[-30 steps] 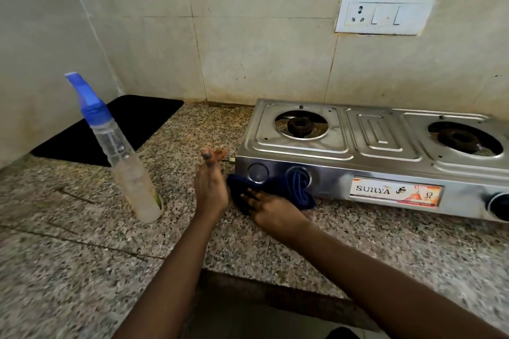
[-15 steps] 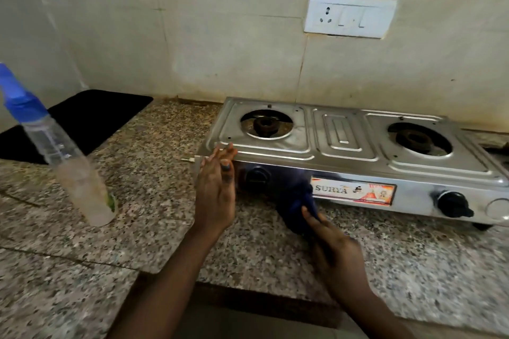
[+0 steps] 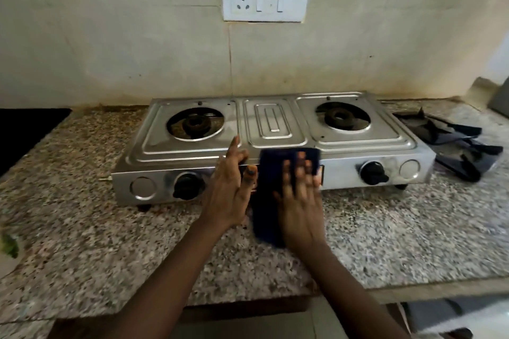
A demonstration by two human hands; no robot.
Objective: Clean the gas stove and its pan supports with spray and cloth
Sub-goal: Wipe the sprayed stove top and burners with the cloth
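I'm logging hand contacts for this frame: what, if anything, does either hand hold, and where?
Neither hand grips anything. The right hand presses the blue cloth flat against the stove front; the left hand rests on the stove's front edge.

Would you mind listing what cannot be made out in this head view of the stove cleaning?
- Brand label on the stove front: covered by the blue cloth and the right hand.
- Spray bottle: only a blurred sliver at the left edge; its identity is uncertain.
- Pan supports: motion-blurred dark shapes to the right of the stove; how many cannot be counted.
- Left hand contact: blurred where the fingers meet the stove edge.
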